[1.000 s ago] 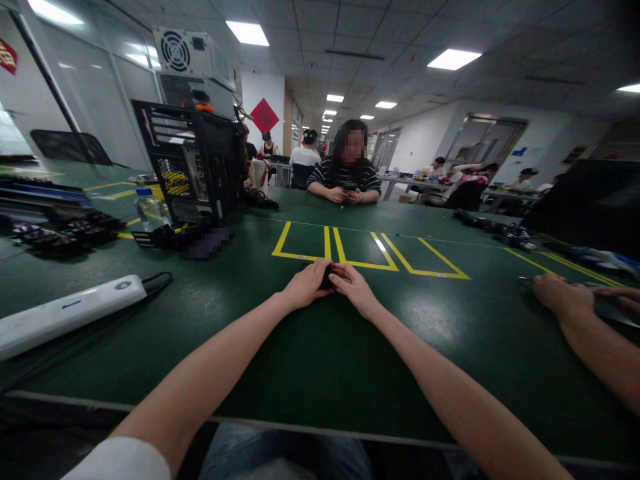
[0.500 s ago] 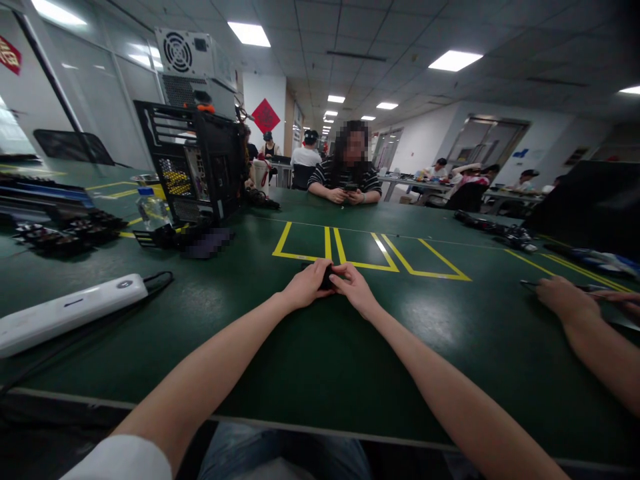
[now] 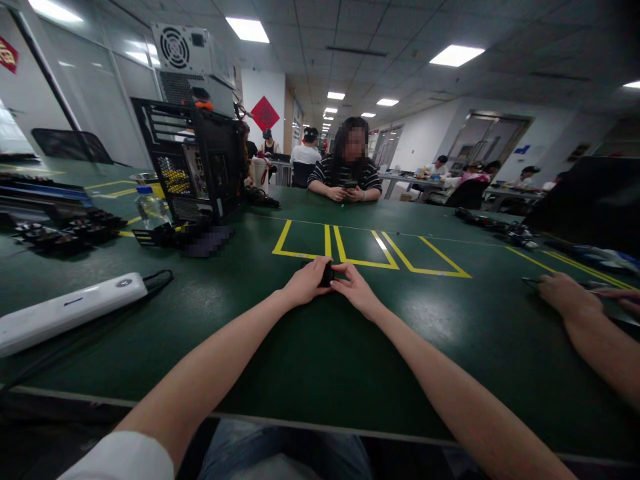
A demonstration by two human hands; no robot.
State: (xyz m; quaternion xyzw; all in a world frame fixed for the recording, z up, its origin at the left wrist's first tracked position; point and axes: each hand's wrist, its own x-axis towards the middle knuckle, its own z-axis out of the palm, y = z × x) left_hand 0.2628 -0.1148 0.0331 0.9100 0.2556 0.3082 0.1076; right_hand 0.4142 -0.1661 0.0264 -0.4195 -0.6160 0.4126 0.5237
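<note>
Both my arms reach out over the dark green table (image 3: 310, 360). My left hand (image 3: 304, 283) and my right hand (image 3: 354, 287) meet near the table's middle. Their fingers are closed together on a small black object (image 3: 327, 274), which they largely hide. I cannot tell what it is. Just beyond the hands lie yellow taped rectangles (image 3: 350, 250) on the table top.
A white power strip (image 3: 65, 311) with a black cable lies at the left. A black open computer case (image 3: 193, 167) stands behind it, beside a water bottle (image 3: 149, 208). Another person's hand (image 3: 567, 295) rests at the right. A seated person (image 3: 345, 175) faces me across the table.
My hands stay together on the small black object, with only slight shifts of the fingers. The other person's hand at the right has moved a little.
</note>
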